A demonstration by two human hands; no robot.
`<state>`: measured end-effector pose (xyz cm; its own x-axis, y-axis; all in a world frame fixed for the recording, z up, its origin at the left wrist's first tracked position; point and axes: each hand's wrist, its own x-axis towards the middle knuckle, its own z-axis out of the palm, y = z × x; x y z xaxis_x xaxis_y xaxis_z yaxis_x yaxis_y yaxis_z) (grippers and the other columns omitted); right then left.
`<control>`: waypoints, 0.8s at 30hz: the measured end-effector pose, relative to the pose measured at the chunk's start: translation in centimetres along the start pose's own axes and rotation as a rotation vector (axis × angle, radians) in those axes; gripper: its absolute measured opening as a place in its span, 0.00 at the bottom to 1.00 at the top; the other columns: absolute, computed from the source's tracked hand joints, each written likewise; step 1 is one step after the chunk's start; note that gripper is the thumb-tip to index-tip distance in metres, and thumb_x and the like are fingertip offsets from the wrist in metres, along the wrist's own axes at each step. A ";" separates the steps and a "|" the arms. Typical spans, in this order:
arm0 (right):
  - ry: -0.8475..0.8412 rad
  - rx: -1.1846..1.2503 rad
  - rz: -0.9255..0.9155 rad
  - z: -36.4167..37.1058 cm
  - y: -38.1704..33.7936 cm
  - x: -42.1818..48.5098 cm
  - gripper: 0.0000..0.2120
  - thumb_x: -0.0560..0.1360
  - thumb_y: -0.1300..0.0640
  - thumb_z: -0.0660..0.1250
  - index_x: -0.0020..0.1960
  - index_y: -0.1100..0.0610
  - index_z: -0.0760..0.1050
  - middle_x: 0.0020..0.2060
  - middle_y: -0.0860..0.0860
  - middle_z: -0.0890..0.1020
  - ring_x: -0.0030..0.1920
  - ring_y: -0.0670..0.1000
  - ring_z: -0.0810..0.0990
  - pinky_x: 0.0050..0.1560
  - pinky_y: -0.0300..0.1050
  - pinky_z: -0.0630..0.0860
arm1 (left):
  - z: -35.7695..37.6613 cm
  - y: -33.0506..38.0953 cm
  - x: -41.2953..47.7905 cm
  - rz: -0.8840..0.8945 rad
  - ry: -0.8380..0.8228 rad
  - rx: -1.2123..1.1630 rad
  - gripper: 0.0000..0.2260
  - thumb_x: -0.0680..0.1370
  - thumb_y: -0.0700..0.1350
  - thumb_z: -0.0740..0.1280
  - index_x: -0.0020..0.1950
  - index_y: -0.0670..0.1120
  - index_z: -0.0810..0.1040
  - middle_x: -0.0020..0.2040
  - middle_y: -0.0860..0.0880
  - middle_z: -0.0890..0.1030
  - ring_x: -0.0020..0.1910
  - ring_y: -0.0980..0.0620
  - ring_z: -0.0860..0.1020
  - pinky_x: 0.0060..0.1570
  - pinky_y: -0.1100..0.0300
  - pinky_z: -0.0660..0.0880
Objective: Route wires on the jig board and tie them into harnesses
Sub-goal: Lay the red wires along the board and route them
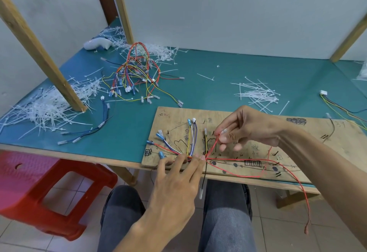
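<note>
A wooden jig board (258, 116) with pen-drawn routes lies at the table's front edge. Coloured wires (190, 138) with blue and clear terminals fan out on its left part and meet in a bundle near the front edge. My left hand (174, 184) presses that bundle down with straight fingertips. My right hand (246, 128) pinches the clear terminal end of a red wire (213, 148) above the board. More red wire (238, 175) loops along the board and hangs off its right front. A black wire (204, 176) dangles off the front edge.
A heap of finished harnesses (137, 73) lies at the back left. White cable ties lie in piles (45, 109) (256, 93). Loose blue and black wires (89, 130) lie on the green table. A wooden post (39, 53) stands at the left. A red stool (59, 192) stands below.
</note>
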<state>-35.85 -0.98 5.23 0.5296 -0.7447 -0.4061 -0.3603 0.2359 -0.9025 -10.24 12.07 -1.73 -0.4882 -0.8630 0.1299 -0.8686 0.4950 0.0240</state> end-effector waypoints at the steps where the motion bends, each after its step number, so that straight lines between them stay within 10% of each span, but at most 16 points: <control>1: 0.033 -0.013 -0.011 0.0 0.1 0.1 0.13 0.72 0.58 0.81 0.54 0.61 0.87 0.45 0.66 0.87 0.40 0.54 0.88 0.35 0.41 0.83 | 0.1 0.0 0.0 0.004 0.011 0.004 0.39 0.61 0.43 0.81 0.73 0.44 0.77 0.68 0.49 0.78 0.64 0.43 0.74 0.60 0.43 0.64; 5: 0.223 -0.212 -0.086 1.5 0.7 0.7 0.02 0.78 0.60 0.77 0.48 0.59 0.87 0.38 0.59 0.88 0.39 0.56 0.89 0.36 0.47 0.85 | 0.4 0.0 -0.1 0.024 0.066 0.004 0.36 0.62 0.43 0.80 0.71 0.44 0.78 0.67 0.48 0.78 0.64 0.43 0.74 0.60 0.43 0.66; 10: 0.350 -0.552 -0.169 3.3 0.4 1.7 0.12 0.82 0.59 0.71 0.40 0.53 0.84 0.29 0.53 0.85 0.28 0.52 0.85 0.29 0.46 0.83 | 0.4 -0.1 -0.4 0.032 0.067 -0.020 0.35 0.66 0.43 0.78 0.74 0.45 0.76 0.67 0.50 0.77 0.65 0.44 0.74 0.60 0.44 0.67; 24: 0.526 -0.122 -0.023 5.0 1.0 2.7 0.07 0.81 0.59 0.72 0.45 0.61 0.84 0.34 0.57 0.87 0.31 0.53 0.86 0.28 0.41 0.79 | -3.9 -1.6 4.9 -0.386 0.165 -0.554 0.06 0.83 0.53 0.53 0.49 0.57 0.67 0.33 0.54 0.83 0.35 0.54 0.78 0.40 0.49 0.75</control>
<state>-30.97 0.33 2.54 0.0935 -0.9683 -0.2315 -0.4566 0.1649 -0.8743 -10.94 7.50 2.76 -0.0955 -0.9828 0.1581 -0.7846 0.1720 0.5957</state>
